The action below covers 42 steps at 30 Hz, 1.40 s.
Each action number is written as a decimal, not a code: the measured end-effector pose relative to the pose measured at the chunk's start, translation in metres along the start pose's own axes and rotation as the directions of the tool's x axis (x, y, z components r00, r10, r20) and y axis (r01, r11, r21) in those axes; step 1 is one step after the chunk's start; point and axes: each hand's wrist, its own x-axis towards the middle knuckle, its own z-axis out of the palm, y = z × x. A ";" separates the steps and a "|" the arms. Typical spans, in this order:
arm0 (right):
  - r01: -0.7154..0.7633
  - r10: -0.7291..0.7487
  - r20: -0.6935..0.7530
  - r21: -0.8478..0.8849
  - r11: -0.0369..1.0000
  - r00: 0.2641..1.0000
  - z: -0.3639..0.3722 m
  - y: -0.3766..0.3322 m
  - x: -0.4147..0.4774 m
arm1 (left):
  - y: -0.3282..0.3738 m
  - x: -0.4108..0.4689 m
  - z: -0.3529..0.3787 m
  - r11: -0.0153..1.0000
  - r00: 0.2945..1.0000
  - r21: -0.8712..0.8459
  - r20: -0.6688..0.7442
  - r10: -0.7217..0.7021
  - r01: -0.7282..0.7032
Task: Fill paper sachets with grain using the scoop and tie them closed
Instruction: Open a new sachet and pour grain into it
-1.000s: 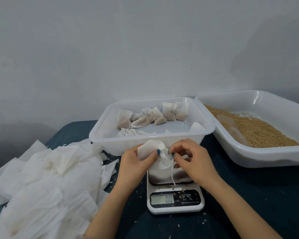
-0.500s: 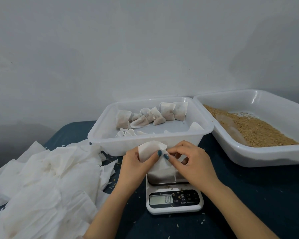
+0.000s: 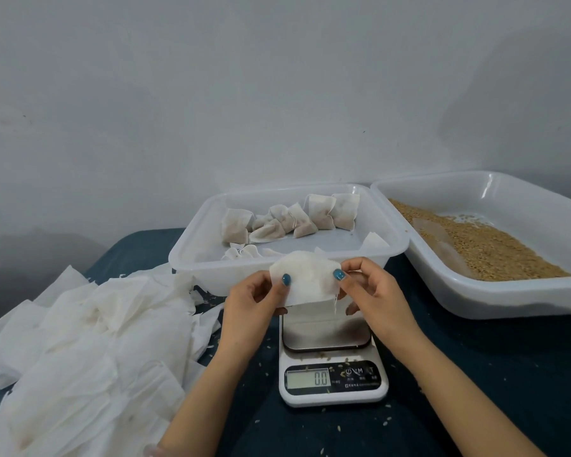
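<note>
Since a moment earlier the left hand [image 3: 254, 301] and right hand [image 3: 373, 291] had drawn apart, each pinching an edge of the sachet [image 3: 305, 278], now spread flat above the scale [image 3: 332, 364], apparently readied for filling.

light: dim, even | shadows: soft on wall [image 3: 277, 94] | edges: wide-angle bowing | focus: slightly soft

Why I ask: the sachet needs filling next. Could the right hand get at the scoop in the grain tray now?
Probably yes, once it lets go: the right hand pinches the sachet with the left hand. The scoop lies uncovered on the grain in the open tray, nothing between them.
</note>
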 end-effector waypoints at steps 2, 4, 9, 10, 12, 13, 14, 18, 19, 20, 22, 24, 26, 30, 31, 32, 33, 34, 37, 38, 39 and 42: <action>0.026 -0.026 0.032 -0.002 1.000 0.999 0.000 -0.001 -0.002 | 0.000 0.000 0.000 1.000 1.000 -0.006 0.023 -0.001 0.001; 0.062 -0.060 0.033 -0.058 0.996 0.998 0.000 -0.001 -0.003 | 0.000 0.000 0.000 1.000 1.000 -0.012 0.028 0.000 0.001; 0.079 -0.079 0.000 -0.083 0.993 0.997 -0.001 0.001 -0.001 | 0.001 0.000 0.002 0.997 1.000 0.074 0.003 0.006 -0.006; 0.085 -0.085 0.009 -0.091 0.992 0.996 -0.001 0.002 -0.002 | 0.001 0.000 0.001 0.993 1.000 0.116 0.000 0.016 -0.016; 0.085 -0.083 0.029 -0.114 0.990 0.996 0.001 0.003 -0.005 | 0.001 -0.002 0.002 0.974 0.999 0.223 -0.005 0.047 -0.044; 0.089 -0.085 0.037 -0.128 0.988 0.996 0.002 0.004 -0.006 | 0.001 -0.004 0.004 0.963 0.998 0.263 -0.009 0.065 -0.060; 0.100 -0.094 0.044 -0.145 0.984 0.995 0.003 0.004 -0.008 | 0.003 -0.005 0.005 0.955 0.996 0.285 -0.019 0.085 -0.076; 0.198 -0.183 0.085 -0.215 0.956 0.979 0.005 -0.003 -0.011 | 0.007 -0.009 0.007 0.827 0.951 0.487 0.024 0.308 -0.280; 0.220 -0.202 0.098 -0.219 0.951 0.974 0.006 -0.004 -0.011 | 0.006 -0.009 0.006 0.717 0.911 0.583 0.104 0.400 -0.382; 0.234 -0.213 0.116 -0.212 0.949 0.970 0.006 -0.005 -0.012 | 0.005 -0.010 0.006 0.604 0.864 0.647 0.184 0.469 -0.466; 0.227 -0.196 0.170 -0.186 0.956 0.966 0.006 -0.006 -0.014 | 0.003 -0.011 0.008 0.479 0.809 0.690 0.275 0.519 -0.542; 0.208 -0.164 0.214 -0.202 0.957 0.963 0.007 -0.006 -0.015 | 0.002 -0.013 0.011 0.473 0.809 0.689 0.297 0.507 -0.549; 0.217 -0.158 0.238 -0.245 0.945 0.958 0.009 -0.005 -0.016 | 0.002 -0.013 0.011 0.480 0.822 0.694 0.301 0.483 -0.537; 0.284 -0.219 0.256 -0.251 0.925 0.941 0.012 -0.004 -0.018 | 0.001 -0.013 0.004 0.524 0.862 0.698 0.293 0.413 -0.488; 0.302 -0.239 0.250 -0.256 0.918 0.938 0.011 -0.004 -0.018 | 0.001 -0.014 0.003 0.534 0.871 0.699 0.295 0.393 -0.477; 0.314 -0.255 0.233 -0.264 0.912 0.938 0.011 -0.004 -0.018 | 0.000 -0.015 0.003 0.539 0.877 0.700 0.299 0.375 -0.469; 0.321 -0.270 0.210 -0.264 0.910 0.940 0.009 -0.004 -0.018 | -0.001 -0.015 0.002 0.540 0.880 0.700 0.305 0.365 -0.467; 0.323 -0.286 0.177 -0.246 0.914 0.942 0.008 -0.004 -0.018 | -0.002 -0.015 0.002 0.542 0.882 0.701 0.307 0.358 -0.464; 0.340 -0.336 0.052 -0.163 0.926 0.941 0.006 -0.006 -0.016 | -0.002 -0.015 0.001 0.560 0.896 0.703 0.295 0.331 -0.438; 0.354 -0.356 0.017 -0.161 0.921 0.934 0.005 -0.007 -0.016 | -0.002 -0.014 0.001 0.567 0.900 0.702 0.289 0.327 -0.431; 0.368 -0.376 -0.014 -0.173 0.914 0.926 0.005 -0.007 -0.015 | -0.002 -0.014 0.000 0.573 0.902 0.700 0.284 0.325 -0.427; 0.395 -0.427 -0.070 -0.272 0.878 0.902 0.001 -0.008 -0.012 | -0.001 -0.013 0.000 0.596 0.907 0.686 0.281 0.313 -0.418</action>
